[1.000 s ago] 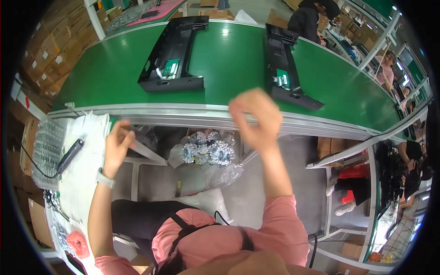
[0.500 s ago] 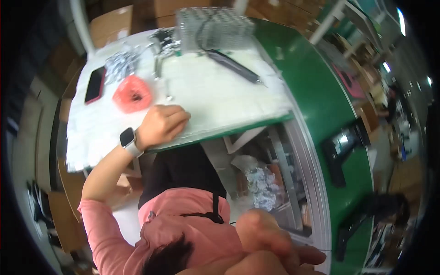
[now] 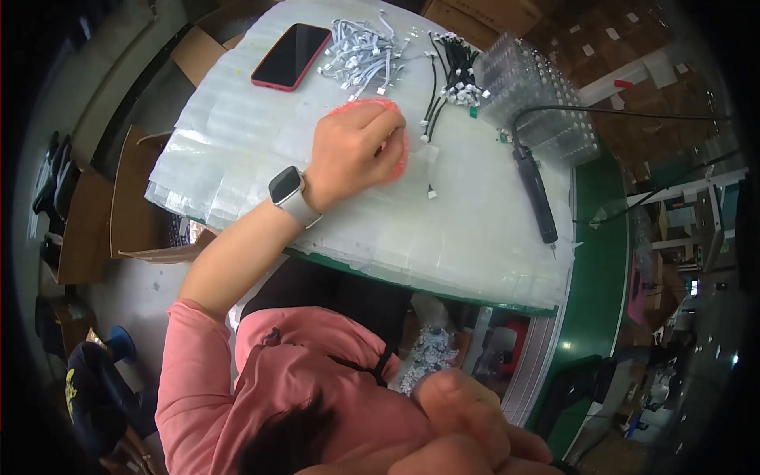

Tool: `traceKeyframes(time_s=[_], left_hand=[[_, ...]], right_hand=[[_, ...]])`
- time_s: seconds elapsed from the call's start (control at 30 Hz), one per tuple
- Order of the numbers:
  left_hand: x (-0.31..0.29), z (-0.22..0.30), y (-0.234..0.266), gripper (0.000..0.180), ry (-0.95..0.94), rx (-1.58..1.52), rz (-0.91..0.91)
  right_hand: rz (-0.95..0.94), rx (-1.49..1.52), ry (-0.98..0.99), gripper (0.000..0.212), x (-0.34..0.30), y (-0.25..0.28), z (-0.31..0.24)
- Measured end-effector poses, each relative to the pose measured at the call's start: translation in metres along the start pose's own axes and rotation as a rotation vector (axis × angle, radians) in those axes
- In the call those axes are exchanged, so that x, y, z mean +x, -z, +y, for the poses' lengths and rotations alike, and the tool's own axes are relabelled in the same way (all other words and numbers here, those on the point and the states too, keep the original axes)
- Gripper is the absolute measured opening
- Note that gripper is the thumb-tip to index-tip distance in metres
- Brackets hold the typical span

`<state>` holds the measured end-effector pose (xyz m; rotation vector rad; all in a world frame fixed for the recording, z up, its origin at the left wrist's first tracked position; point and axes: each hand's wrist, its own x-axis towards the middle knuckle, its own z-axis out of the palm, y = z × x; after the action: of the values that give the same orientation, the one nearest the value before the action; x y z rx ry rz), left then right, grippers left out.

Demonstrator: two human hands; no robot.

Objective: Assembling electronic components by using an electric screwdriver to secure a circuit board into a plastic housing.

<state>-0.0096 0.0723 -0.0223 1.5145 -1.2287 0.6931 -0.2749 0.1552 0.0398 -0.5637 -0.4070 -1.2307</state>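
Note:
My left hand, with a watch on its wrist, is over a pink bubble-wrap pouch. Its fingers are bent and pinched together at the pouch's opening; whatever is between the tips is hidden. Just right of the pouch lies a small clear plastic piece, with a short black-wired connector below it. Close to the camera at the lower edge, my right hand is raised with curled fingers, and what they hold, if anything, cannot be seen.
On the foam-covered table lie a phone, white-wired connectors, black-wired connectors and a dark electric screwdriver with its cable. Clear plastic trays stand at the far right. At lower left, another person is nearby.
My left hand has gone from the table's near edge onto the pink pouch. The view has turned and come closer to the tabletop. My right hand stays at the lower edge.

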Motion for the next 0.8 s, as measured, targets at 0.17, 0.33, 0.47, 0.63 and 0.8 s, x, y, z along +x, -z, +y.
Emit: traceKeyframes(time_s=[0.17, 0.33, 0.47, 0.63, 0.8], left_hand=[[0.000, -0.008, -0.010, 0.008, 0.066, 0.043, -0.131], [-0.001, -0.024, -0.007, 0.008, 0.056, 0.048, -0.099], [-0.010, -0.026, 0.011, 0.012, 0.063, 0.075, -0.050], [-0.004, -0.032, 0.000, 0.012, 0.073, 0.100, 0.089], [-0.011, -0.042, 0.015, 0.011, 0.184, 0.292, 0.224]], right_hand=[[0.245, -0.113, -0.330, 0.041, 0.040, -0.067, 0.013], [-0.097, -0.445, -0.598, 0.038, 0.081, -0.021, -0.001], [-0.980, -0.865, -0.421, 0.031, 0.129, 0.085, 0.026], [-1.380, -1.672, 0.029, 0.024, 0.157, 0.194, 0.039], [-1.192, -1.725, -0.290, 0.025, 0.186, 0.232, 0.047]])
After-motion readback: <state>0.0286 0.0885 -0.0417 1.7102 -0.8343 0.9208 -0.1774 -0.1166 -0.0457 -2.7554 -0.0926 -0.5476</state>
